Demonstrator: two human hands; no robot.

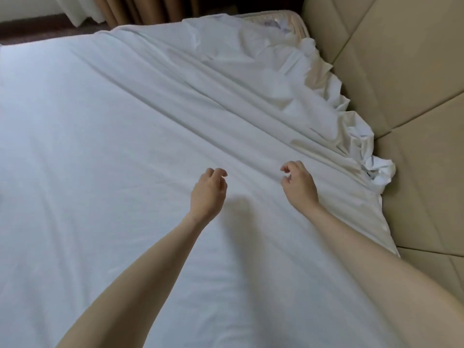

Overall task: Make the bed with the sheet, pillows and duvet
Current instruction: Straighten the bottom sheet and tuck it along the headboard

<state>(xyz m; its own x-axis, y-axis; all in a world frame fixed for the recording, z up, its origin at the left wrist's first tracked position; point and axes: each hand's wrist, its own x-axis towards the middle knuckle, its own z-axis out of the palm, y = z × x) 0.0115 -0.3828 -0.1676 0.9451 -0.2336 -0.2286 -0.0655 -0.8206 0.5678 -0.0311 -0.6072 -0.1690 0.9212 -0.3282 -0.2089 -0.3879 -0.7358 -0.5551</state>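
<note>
Two bare hands hover over a white sheet (113, 151) spread across the bed, near the edge that meets the padded beige headboard (401, 84). The left hand (208, 190) has its fingers loosely curled and holds nothing; its fingertips are close above the fabric, and contact cannot be confirmed. The right hand (300, 183) is also curled, thumb and forefinger drawn toward each other just over a fold; whether a pinch of cloth lies between them cannot be told. Task progress is judged early: the sheet covers most of the mattress and lies fairly flat on the left side, but long diagonal creases run from the hands toward the far corner, and the headboard edge is not tucked. Along that edge the fabric is bunched in a ruffled line (334, 101), with a crumpled wad (381, 172) at the near end. At the far corner a strip of the patterned mattress (278, 20) is exposed, so the sheet is not yet pulled over it. Remaining work, as judged: smooth the creases, tuck the head edge and corners, then place the pillows and duvet, none of which appear in view. No containers are visible. Brown curtains (120, 8) hang beyond the far side of the bed.
</note>
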